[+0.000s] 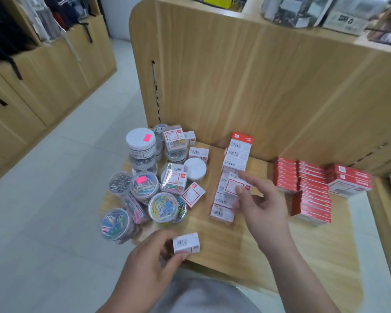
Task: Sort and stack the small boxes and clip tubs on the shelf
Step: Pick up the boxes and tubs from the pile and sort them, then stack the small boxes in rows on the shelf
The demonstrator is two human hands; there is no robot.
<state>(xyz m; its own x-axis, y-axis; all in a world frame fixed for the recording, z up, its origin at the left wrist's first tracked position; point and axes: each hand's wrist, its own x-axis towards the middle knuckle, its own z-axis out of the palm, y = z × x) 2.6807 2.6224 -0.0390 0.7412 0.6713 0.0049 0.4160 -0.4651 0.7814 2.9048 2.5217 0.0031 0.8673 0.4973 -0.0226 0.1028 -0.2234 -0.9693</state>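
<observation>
The left hand [154,263] pinches a small white box [186,243] at the shelf's [257,256] front edge, left of the front-to-back row of boxes [237,152], where the nearer right hand [261,201] pinches a labelled box [234,184].

white barcoded boxes [230,177] stacked beside jumbled clip tubs [145,188].
</observation>
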